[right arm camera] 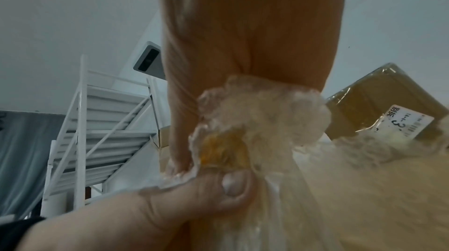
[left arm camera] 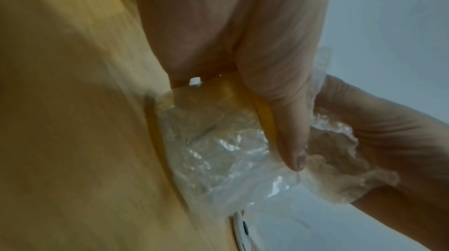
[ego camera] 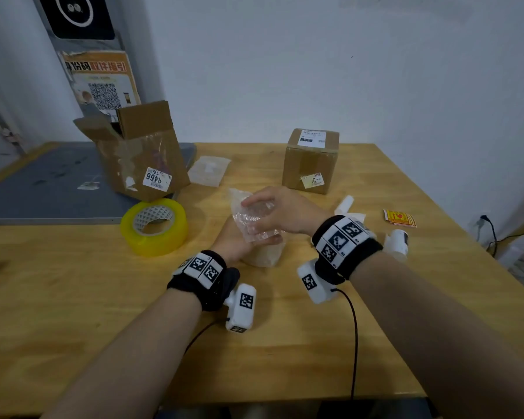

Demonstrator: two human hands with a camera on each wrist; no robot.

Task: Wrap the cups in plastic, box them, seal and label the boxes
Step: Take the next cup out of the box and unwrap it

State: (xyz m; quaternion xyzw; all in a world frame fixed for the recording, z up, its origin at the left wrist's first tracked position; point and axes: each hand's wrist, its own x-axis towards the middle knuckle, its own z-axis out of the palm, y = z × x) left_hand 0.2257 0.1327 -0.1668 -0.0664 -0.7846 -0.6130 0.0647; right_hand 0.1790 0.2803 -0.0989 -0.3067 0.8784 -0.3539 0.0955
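Note:
A bundle of crinkled clear plastic wrap (ego camera: 256, 220) stands at the middle of the wooden table (ego camera: 73, 297); what it holds is too blurred to make out. My left hand (ego camera: 230, 241) grips it from below and behind, thumb (left arm camera: 289, 136) pressed on the film (left arm camera: 218, 149). From above, my right hand (ego camera: 280, 208) curls over the top and bunches the plastic (right arm camera: 262, 113) in its fingers. An open cardboard box (ego camera: 139, 152) stands at the back left. A sealed, labelled box (ego camera: 310, 160) stands at the back right.
A roll of yellow packing tape (ego camera: 153, 226) lies left of my hands. A flat plastic bag (ego camera: 209, 170) lies between the boxes. White cups (ego camera: 398, 240) and red-yellow stickers (ego camera: 400, 218) sit to the right. A grey mat (ego camera: 43, 182) covers the back left corner.

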